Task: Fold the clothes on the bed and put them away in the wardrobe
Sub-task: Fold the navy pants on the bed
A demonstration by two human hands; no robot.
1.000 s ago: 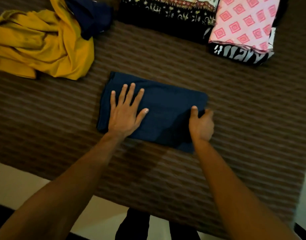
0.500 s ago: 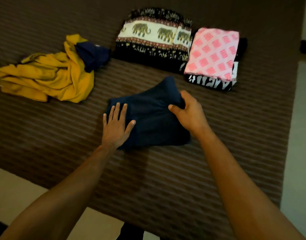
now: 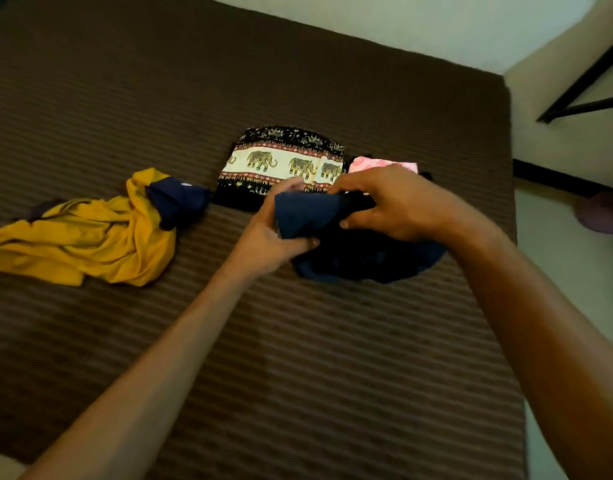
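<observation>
Now | brown striped bed (image 3: 298, 358); pale floor beside | left hand (image 3: 263, 242), right hand (image 3: 388, 206) grip navy garment (image 3: 312, 213)

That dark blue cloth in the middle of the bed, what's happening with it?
A person is folding laundry on the bed. Both hands grip the folded dark blue garment: the left hand at its left end, the right hand on top toward the right. Just beyond lie two folded pieces, an elephant-print cloth and a pink one largely hidden by the right hand. To the left, a yellow garment lies crumpled, not folded, with another dark blue piece on it.
</observation>
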